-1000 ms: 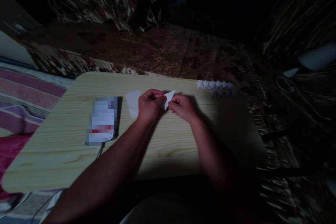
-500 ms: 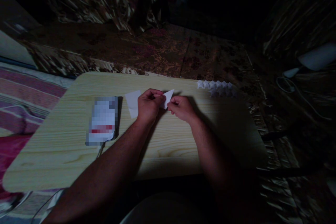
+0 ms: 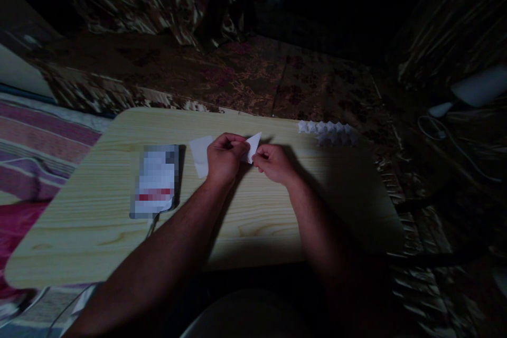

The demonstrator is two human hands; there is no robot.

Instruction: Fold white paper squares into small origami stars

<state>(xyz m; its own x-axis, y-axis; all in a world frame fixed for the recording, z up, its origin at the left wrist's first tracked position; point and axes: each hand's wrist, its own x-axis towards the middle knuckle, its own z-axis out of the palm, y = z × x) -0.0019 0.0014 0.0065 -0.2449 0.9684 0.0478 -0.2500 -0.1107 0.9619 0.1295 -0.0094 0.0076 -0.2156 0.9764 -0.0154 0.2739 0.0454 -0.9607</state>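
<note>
Between my two hands is a folded piece of white paper [image 3: 252,149], its sharp corner pointing up and away. My left hand [image 3: 225,156] pinches it from the left, thumb on top. At the lower right edge of the paper, my right hand [image 3: 272,162] has its fingertips closed on it. A flat white paper sheet [image 3: 200,156] lies on the table just left of my left hand, partly covered by it. Two rows of small folded white paper pieces [image 3: 325,128] stand near the far right edge.
The light wooden table [image 3: 253,222] has rounded corners. A blurred-out phone-like device [image 3: 156,179] with a cable lies on its left side. A striped cloth [image 3: 35,142] is beyond the left edge. A white lamp-like object [image 3: 479,86] and cord are on the right.
Both hands stay in almost the same place, still pinching the folded paper. The paper's tip has tilted very slightly. Nothing else on the table has moved.
</note>
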